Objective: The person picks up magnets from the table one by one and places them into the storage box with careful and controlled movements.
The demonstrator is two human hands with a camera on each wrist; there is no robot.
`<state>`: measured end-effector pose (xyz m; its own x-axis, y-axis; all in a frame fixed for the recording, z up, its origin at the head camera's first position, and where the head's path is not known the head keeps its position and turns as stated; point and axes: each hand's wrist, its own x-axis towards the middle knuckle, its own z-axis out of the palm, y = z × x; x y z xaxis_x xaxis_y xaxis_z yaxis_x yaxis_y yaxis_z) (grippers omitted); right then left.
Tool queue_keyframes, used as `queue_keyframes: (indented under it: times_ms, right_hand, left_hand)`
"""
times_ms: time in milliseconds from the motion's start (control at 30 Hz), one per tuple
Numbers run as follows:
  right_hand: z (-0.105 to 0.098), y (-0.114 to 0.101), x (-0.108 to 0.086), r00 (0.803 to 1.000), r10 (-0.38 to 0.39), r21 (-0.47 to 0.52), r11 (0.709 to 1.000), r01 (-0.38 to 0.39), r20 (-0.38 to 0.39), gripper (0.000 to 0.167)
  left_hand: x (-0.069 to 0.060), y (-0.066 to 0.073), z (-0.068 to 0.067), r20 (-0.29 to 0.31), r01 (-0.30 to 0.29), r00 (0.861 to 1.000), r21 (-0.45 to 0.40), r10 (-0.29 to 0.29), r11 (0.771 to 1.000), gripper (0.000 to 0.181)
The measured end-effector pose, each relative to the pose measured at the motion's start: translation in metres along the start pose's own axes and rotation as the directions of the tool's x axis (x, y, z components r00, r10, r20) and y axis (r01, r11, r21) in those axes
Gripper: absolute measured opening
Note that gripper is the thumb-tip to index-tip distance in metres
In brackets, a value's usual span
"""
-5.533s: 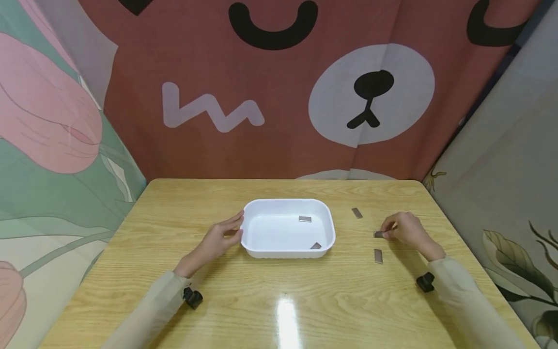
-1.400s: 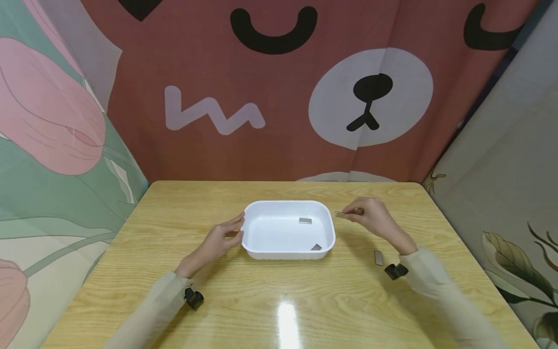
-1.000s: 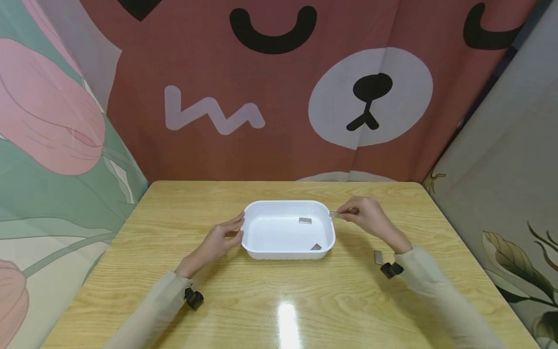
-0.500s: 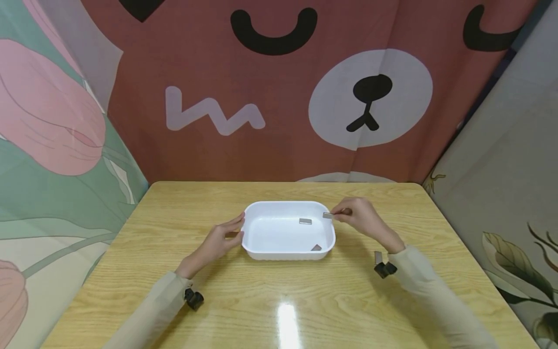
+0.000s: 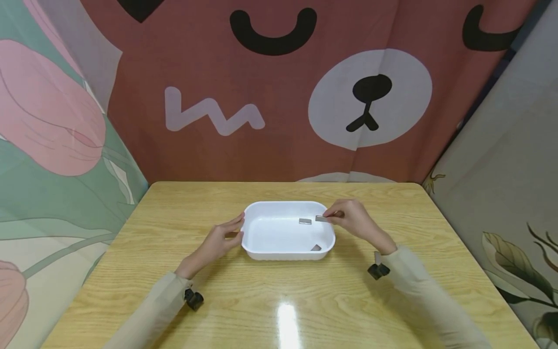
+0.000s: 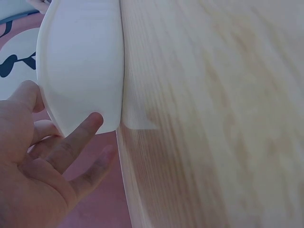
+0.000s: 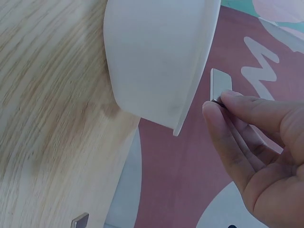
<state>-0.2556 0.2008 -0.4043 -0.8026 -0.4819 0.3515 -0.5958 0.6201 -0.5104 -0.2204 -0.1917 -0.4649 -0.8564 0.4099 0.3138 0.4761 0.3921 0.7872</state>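
Note:
A small flat silver rectangular metal piece is pinched between the thumb and fingertips of my right hand, above the right end of the white plastic tray. The right wrist view shows the metal piece standing out past the fingertips. Something dark shows among the curled fingers in the head view; I cannot tell what. My left hand touches the tray's left end, its extended fingers against the outer wall and rim. Inside the tray lie a similar metal piece and another piece at the near right corner.
One more metal piece lies on the wooden table, partly hidden by the black wrist camera. Printed cloths hang behind and beside the table.
Two metal pieces have left the right side of the table since the oldest frame. My right hand has moved left, carrying its metal piece over the tray's right rim. My left hand stays put.

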Motion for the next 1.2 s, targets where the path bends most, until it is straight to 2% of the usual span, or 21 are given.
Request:
queue_keyframes:
  times_ms: [367, 633, 1000, 1200]
  right_hand:
    - [0.01, -0.006, 0.003, 0.999, -0.028, 0.062, 0.998, 0.025, 0.037, 0.011]
    - [0.018, -0.015, 0.003, 0.996, -0.028, 0.038, 0.999, 0.025, 0.083, 0.01]
    - [0.029, -0.018, 0.008, 0.994, -0.082, 0.066, 0.995, 0.077, 0.074, 0.01]
    - [0.037, -0.023, 0.012, 0.99, -0.107, 0.086, 0.991, 0.099, 0.087, 0.011]
  left_hand:
    - [0.0, -0.005, 0.0, -0.012, -0.008, 1.0, -0.002, 0.008, 1.0, 0.043]
    - [0.0, -0.004, 0.001, -0.012, -0.009, 1.0, 0.007, 0.009, 1.0, 0.043]
    - [0.0, -0.003, 0.001, -0.012, -0.011, 1.0, 0.032, 0.011, 0.999, 0.043]
    - [0.001, -0.003, 0.001, -0.012, -0.021, 1.0, 0.01, 0.021, 1.0, 0.043]
